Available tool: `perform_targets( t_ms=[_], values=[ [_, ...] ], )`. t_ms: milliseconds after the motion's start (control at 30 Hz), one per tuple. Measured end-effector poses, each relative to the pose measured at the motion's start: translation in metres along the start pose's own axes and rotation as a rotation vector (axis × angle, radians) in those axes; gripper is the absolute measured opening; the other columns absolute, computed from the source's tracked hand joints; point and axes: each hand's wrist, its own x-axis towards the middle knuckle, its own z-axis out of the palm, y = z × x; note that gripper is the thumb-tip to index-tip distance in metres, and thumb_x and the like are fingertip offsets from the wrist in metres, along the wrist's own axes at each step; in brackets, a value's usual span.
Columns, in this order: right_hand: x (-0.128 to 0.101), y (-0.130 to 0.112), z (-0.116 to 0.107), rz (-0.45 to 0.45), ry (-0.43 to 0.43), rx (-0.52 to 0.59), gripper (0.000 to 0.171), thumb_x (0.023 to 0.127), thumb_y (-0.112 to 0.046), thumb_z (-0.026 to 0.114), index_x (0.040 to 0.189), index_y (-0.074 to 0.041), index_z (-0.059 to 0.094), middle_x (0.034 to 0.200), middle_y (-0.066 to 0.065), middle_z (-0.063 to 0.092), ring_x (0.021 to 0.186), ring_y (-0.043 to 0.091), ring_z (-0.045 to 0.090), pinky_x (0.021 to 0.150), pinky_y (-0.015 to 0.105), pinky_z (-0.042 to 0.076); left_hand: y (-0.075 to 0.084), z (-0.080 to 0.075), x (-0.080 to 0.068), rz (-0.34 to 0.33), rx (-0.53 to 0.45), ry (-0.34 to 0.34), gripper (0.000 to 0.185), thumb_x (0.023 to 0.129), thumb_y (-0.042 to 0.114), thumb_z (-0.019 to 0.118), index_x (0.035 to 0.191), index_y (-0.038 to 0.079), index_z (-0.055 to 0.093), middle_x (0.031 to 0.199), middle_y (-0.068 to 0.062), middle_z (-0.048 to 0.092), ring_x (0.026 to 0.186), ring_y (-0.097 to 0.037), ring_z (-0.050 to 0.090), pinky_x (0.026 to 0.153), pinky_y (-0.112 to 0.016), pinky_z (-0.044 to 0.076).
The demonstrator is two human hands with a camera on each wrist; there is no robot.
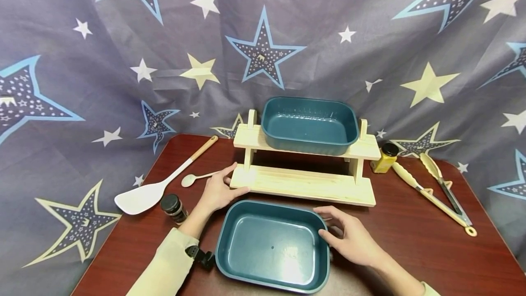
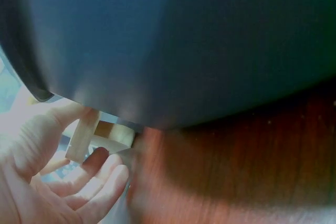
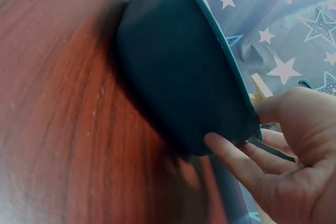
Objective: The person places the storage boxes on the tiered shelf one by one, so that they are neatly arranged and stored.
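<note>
A teal rectangular tub (image 1: 273,245) stands on the dark red table (image 1: 402,241) right in front of me. My right hand (image 1: 324,224) is at its right corner, straight fingers against the outer wall and thumb at the rim. The right wrist view shows the right hand (image 3: 247,140) touching the tub (image 3: 178,77) just under the rim. My left hand (image 1: 236,179) rests, fingers relaxed, against the left end of a two-shelf wooden rack (image 1: 304,184). A second teal tub (image 1: 309,124) sits on the rack's top shelf. In the left wrist view the tub's underside (image 2: 184,40) fills the frame, with the rack (image 2: 84,135) beside my left hand (image 2: 79,182).
Left of the rack lie a white spatula with a wooden handle (image 1: 144,195), a small white spoon (image 1: 193,178) and a dark-lidded jar (image 1: 173,207). To the right of it are a yellow jar (image 1: 386,158) and cream tongs (image 1: 435,191). A star-printed cloth hangs behind.
</note>
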Motion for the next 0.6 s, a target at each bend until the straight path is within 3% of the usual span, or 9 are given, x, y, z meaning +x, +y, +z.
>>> perform_targets(
  t_ms=[333, 600],
  values=[
    [-0.0032, -0.0069, 0.0053, -0.011, 0.064, -0.019, 0.047, 0.096, -0.004, 0.077, 0.14, -0.017, 0.067, 0.122, 0.002, 0.077, 0.104, 0.015, 0.076, 0.091, 0.035, 0.063, 0.0005, -0.001, -0.0012, -0.003, -0.005, -0.012, 0.094, 0.08, 0.036, 0.095, 0.16, 0.012, 0.05, 0.083, -0.008, 0.078, 0.064, -0.011, 0.063, 0.072, -0.033, 0.051],
    [-0.0005, -0.0087, 0.0019, -0.001, 0.084, 0.026, 0.048, 0.092, 0.007, 0.074, 0.134, -0.015, 0.073, 0.123, 0.005, 0.079, 0.11, 0.011, 0.075, 0.089, 0.029, 0.063, 0.0012, -0.0013, -0.0005, -0.014, -0.012, -0.027, 0.094, 0.081, 0.037, 0.094, 0.16, 0.013, 0.05, 0.081, -0.006, 0.078, 0.061, -0.01, 0.061, 0.072, -0.031, 0.049]
  ],
)
